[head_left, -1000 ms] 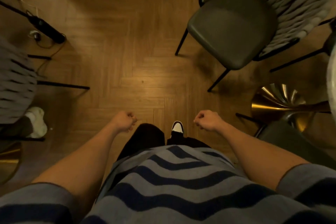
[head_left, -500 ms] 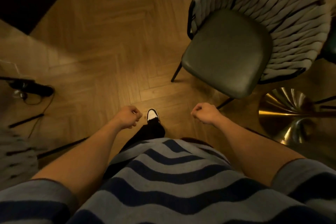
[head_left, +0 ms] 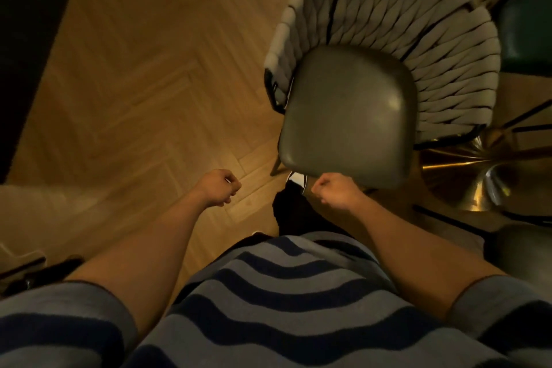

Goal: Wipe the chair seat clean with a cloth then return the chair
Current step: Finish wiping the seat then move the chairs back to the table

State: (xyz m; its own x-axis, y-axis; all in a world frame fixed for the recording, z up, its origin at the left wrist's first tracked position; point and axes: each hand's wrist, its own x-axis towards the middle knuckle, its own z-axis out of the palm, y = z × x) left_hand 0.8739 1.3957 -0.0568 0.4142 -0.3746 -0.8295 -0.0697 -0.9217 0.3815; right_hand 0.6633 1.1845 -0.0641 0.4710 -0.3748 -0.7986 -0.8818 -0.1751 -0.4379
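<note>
The left hand [head_left: 219, 187] and right hand [head_left: 333, 190] are hanging as curled fists, gripping nothing. The chair [head_left: 385, 69] is standing on the wooden floor [head_left: 143, 75], its dark seat [head_left: 348, 116] lying just beyond the right hand.

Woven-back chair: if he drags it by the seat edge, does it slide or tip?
The chair probably slides: thin dark legs on smooth wood floor. Likely light for its size, since the back is woven straps on a slim frame. The seat looks glossy, so a grip there may slip. Both hands, left and right, are fisted, holding nothing.
</note>
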